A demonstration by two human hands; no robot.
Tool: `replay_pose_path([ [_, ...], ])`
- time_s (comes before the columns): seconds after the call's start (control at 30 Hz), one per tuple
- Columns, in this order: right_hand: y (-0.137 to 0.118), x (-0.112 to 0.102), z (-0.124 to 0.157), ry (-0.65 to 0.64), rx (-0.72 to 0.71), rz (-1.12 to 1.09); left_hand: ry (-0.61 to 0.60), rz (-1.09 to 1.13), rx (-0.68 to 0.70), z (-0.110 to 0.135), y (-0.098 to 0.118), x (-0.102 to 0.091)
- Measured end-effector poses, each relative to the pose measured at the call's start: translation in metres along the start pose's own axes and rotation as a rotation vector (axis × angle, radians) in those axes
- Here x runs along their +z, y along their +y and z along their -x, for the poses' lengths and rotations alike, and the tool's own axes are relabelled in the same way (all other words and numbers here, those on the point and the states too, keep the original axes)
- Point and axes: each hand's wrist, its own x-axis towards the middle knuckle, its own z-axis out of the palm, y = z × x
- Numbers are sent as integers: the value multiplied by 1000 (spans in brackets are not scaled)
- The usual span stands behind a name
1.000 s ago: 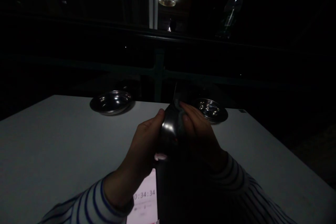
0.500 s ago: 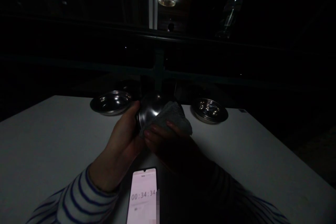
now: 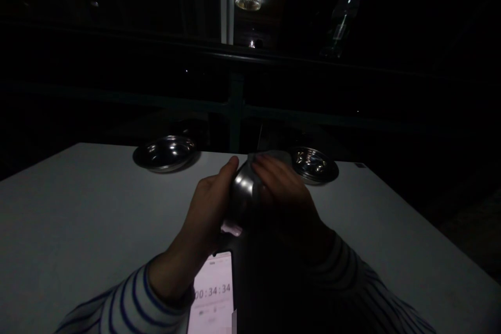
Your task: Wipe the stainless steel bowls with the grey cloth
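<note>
Over the middle of the white table, my left hand (image 3: 207, 209) grips a shiny metal bowl (image 3: 245, 185) by its left side, thumb pointing up along it. The bowl is tilted, and much of it lies in shadow or behind my hands. My right hand (image 3: 284, 188) presses a grey cloth (image 3: 279, 156) against the bowl's right side. Only the cloth's upper edge shows past the fingers. Below my hands a phone (image 3: 213, 292) lies on the table with a lit timer screen.
A metal bowl (image 3: 164, 154) stands at the table's back left. Another, seemingly stacked metal bowl (image 3: 316, 167) is at the back right. The white table (image 3: 97, 209) ends at a dark window with a ledge. A clear plastic bottle (image 3: 344, 15) stands beyond at the upper right.
The held bowl has been turned and brought lower, slightly to the right. My right hand and the cloth have shifted up and right over its side. My left hand has moved right.
</note>
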Motion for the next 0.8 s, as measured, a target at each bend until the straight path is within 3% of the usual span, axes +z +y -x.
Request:
replay_pose_path([
  [0.23,28,-2,1,142,545,-328,26,147,105,0,11,-2],
  [0.33,30,2,3,170,610,-415,3,152,74,0,11,-2],
  [0.43,25,1,2,155,495,-338,7,121,25,1,8,0],
  [0.6,2,-4,-3,46,56,-57,-42,124,-21,2,3,3],
  [0.8,-31,11,3,-26,-210,155,-67,281,-83,6,16,5],
])
